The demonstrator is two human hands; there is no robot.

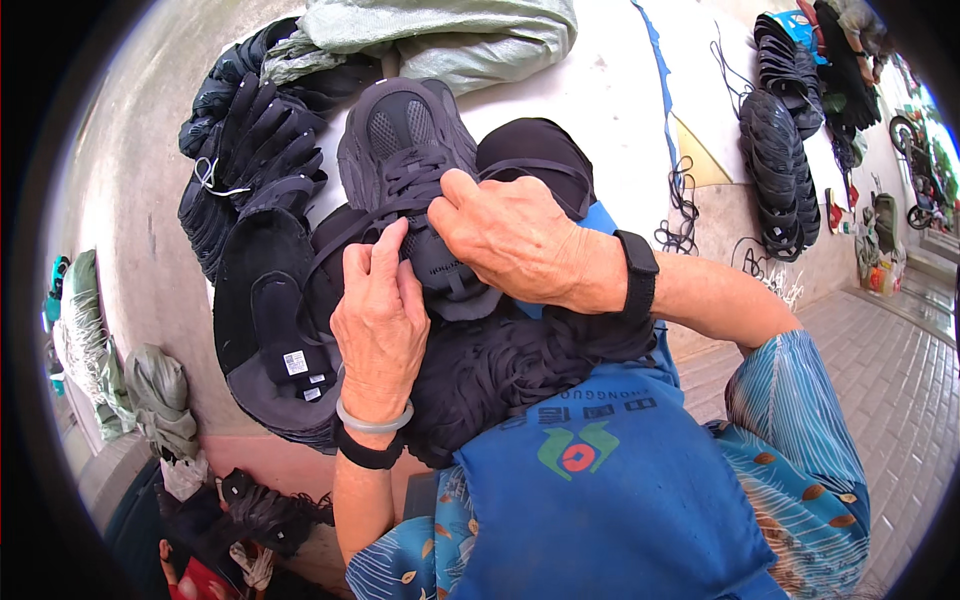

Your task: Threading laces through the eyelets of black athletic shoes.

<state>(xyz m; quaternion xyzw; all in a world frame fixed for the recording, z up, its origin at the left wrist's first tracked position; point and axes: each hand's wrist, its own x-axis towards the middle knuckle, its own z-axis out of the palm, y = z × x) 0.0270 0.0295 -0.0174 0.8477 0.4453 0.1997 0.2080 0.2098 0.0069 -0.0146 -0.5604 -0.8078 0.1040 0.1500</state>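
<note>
Right hand point(525, 240), pinching a black shoelace point(405, 205); left hand point(382, 312), fingers bent beside it, grip unclear; black sneaker upper point(372, 160), mesh-toed, lying beneath and beyond both; heaped black laces point(505, 362) below; blue apron point(610, 500); pale-green woven sack point(485, 45) beyond.

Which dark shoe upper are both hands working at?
The centre upper, toe pointing away from the wearer: the left hand and right hand are at its laces. The upper-left pile and far-right stack lie clear of both hands.
</note>
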